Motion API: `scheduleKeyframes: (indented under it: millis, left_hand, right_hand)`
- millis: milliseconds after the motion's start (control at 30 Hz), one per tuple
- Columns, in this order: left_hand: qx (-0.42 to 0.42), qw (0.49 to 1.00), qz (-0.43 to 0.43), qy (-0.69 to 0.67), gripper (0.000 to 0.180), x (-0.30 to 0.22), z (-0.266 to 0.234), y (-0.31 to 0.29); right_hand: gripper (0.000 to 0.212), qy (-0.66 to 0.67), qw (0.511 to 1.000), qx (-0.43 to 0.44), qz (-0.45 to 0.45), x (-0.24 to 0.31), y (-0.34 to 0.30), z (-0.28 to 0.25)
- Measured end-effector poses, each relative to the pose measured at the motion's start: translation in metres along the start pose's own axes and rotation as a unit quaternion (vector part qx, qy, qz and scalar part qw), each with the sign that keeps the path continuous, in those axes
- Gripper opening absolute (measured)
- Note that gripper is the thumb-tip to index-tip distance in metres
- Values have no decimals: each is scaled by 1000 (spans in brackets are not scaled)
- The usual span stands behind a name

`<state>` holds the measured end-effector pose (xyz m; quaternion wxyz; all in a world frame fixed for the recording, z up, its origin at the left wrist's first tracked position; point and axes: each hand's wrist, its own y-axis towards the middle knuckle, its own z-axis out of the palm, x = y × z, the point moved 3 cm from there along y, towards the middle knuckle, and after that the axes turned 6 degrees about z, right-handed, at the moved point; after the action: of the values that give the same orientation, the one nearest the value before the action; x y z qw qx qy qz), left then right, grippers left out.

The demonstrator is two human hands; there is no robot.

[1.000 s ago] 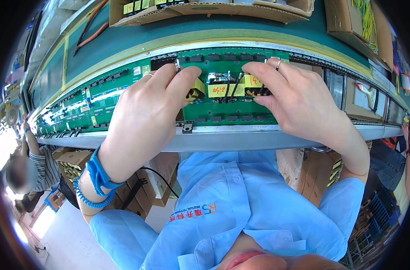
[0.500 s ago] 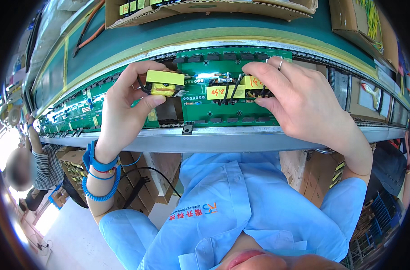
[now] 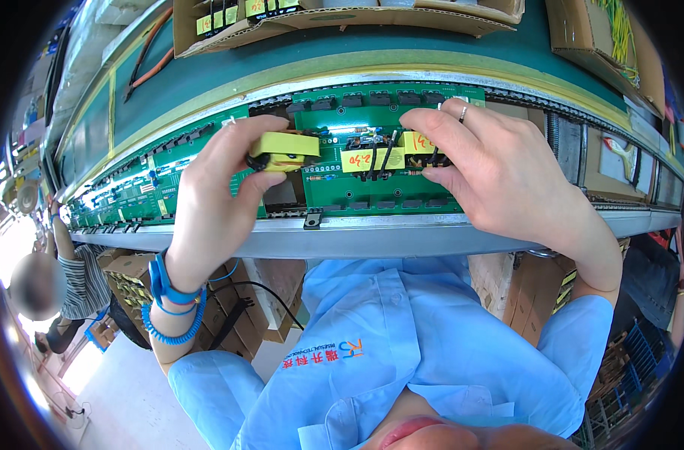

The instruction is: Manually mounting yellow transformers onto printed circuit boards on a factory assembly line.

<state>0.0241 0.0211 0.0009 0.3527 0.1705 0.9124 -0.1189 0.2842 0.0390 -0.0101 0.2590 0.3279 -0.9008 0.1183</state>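
Note:
A yellow-taped transformer (image 3: pixel 286 144) is pinched between the thumb and fingers of my left hand (image 3: pixel 216 180), over the left edge of a green circuit board (image 3: pixel 391 192). Its underside is tilted toward the board, and the pins are hard to make out. On the right, my right hand (image 3: pixel 499 165) has thumb and fingers closed round a second yellow transformer (image 3: pixel 416 142), which sits at the board's middle and is partly covered by the hand. Close beside it, another yellow transformer (image 3: pixel 363 160) with black leads stands on the board, untouched.
More green boards (image 3: pixel 143 174) lie along the conveyor to the left. A metal rail (image 3: pixel 342 237) runs along the near side. Beyond are a cardboard box (image 3: pixel 342 22) with yellow parts and a box of yellow-green wires (image 3: pixel 604 45). A person in a striped sleeve (image 3: pixel 83 281) is far left.
My left hand has moved slightly right and down with its transformer, which has turned and come nearer the board. My right hand has barely shifted and keeps its hold.

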Motion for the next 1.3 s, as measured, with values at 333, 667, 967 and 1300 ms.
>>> scheduleKeyframes:
  millis: [333, 667, 967, 1300]
  left_hand:
    - [17, 965, 135, 226, 47, -38, 12, 9]
    - [4, 955, 143, 260, 48, -35, 16, 4]
    - [32, 969, 139, 202, 57, -32, 8, 6]
    - [-24, 954, 156, 257, 45, -33, 19, -3]
  right_hand:
    - [40, -35, 998, -34, -43, 1, 0, 1]
    - [43, -36, 998, -31, -49, -1, 1, 1]
    - [43, -41, 998, -29, -45, 0, -1, 0]
    - [52, -14, 1000, 6, -7, -2, -2, -1]
